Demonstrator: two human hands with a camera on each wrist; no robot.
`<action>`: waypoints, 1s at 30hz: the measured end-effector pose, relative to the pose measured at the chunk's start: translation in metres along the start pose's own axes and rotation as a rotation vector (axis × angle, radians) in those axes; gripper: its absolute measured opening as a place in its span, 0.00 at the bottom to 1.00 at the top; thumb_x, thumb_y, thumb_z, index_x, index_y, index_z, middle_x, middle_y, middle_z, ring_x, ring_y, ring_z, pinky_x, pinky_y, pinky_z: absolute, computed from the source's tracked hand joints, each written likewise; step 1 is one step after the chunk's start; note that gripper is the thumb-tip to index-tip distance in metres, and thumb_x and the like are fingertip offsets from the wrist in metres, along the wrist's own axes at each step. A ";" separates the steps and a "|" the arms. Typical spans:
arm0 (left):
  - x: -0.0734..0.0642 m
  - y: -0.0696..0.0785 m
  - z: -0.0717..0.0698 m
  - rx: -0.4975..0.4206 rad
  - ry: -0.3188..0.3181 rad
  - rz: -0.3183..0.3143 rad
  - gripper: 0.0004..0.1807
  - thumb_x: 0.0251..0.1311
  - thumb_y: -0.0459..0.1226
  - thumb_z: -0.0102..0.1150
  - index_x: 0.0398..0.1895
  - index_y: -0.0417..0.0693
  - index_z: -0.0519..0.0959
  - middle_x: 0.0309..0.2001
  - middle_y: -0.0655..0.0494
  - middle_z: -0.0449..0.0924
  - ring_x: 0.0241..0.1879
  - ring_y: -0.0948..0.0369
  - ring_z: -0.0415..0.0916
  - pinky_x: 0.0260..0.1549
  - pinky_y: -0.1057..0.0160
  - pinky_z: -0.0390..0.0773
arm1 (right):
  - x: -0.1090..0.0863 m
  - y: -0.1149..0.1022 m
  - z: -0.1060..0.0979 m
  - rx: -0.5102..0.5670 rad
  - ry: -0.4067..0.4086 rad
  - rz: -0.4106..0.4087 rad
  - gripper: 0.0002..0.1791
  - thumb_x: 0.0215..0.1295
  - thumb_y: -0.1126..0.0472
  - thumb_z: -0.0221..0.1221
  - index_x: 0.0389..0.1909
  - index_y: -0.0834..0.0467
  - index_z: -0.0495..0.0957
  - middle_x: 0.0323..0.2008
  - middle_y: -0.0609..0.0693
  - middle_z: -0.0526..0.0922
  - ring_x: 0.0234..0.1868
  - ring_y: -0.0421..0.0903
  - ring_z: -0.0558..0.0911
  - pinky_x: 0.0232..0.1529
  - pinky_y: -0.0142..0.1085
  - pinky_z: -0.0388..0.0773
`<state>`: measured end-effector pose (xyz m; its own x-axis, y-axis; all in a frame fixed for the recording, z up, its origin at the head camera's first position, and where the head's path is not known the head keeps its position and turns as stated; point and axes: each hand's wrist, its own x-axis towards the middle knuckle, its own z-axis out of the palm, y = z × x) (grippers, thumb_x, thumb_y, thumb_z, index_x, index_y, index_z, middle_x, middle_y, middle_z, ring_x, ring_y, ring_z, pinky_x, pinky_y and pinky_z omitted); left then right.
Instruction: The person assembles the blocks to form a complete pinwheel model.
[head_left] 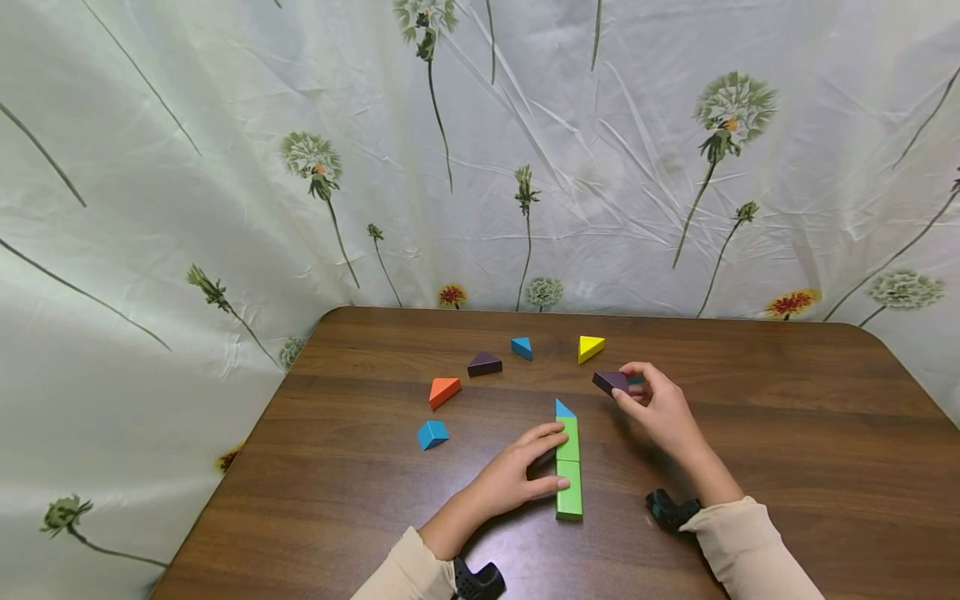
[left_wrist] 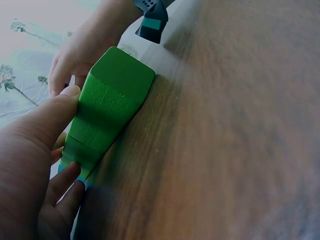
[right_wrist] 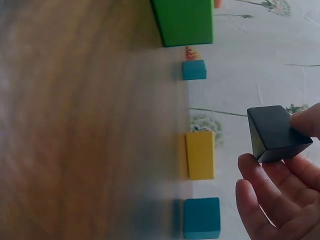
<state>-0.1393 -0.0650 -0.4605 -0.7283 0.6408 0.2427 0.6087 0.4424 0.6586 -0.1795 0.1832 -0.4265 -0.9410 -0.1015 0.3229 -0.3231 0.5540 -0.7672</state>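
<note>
My right hand (head_left: pixel 660 408) pinches a dark purple triangular block (head_left: pixel 611 382) between thumb and fingers. In the right wrist view this purple block (right_wrist: pixel 277 131) is held above the tabletop. My left hand (head_left: pixel 517 471) lies beside two green blocks (head_left: pixel 568 487) set end to end, its thumb and fingertips touching their left side and top. A small blue triangle (head_left: pixel 564 409) sits at the far end of this green row. The left wrist view shows the thumb against the near green block (left_wrist: pixel 107 102) and the other fingers loosely extended farther along.
Across the brown table (head_left: pixel 360 500) lie a blue block (head_left: pixel 432 434), an orange triangle (head_left: pixel 444 392), another purple triangle (head_left: pixel 484 364), a blue triangle (head_left: pixel 522 348) and a yellow triangle (head_left: pixel 590 348). Another blue block (head_left: pixel 636 381) is partly hidden behind my right hand. A flowered curtain (head_left: pixel 600 167) hangs behind.
</note>
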 end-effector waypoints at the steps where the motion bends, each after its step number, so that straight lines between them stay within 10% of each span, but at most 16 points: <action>1: 0.000 0.000 0.000 0.000 0.000 0.000 0.32 0.57 0.51 0.54 0.63 0.49 0.64 0.65 0.61 0.55 0.63 0.62 0.54 0.57 0.58 0.60 | 0.000 0.001 0.002 0.002 -0.004 0.000 0.17 0.57 0.64 0.59 0.47 0.64 0.70 0.42 0.61 0.75 0.37 0.51 0.78 0.34 0.36 0.76; 30: 0.000 0.000 -0.001 0.013 0.000 0.015 0.31 0.57 0.50 0.55 0.63 0.48 0.64 0.65 0.59 0.55 0.63 0.62 0.54 0.57 0.59 0.60 | -0.005 0.012 0.032 -0.030 -0.116 0.004 0.16 0.55 0.64 0.62 0.43 0.62 0.72 0.38 0.55 0.77 0.34 0.47 0.75 0.32 0.37 0.73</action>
<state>-0.1393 -0.0652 -0.4600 -0.7193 0.6472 0.2524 0.6234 0.4411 0.6456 -0.1822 0.1635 -0.4552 -0.9481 -0.1935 0.2524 -0.3180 0.5788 -0.7509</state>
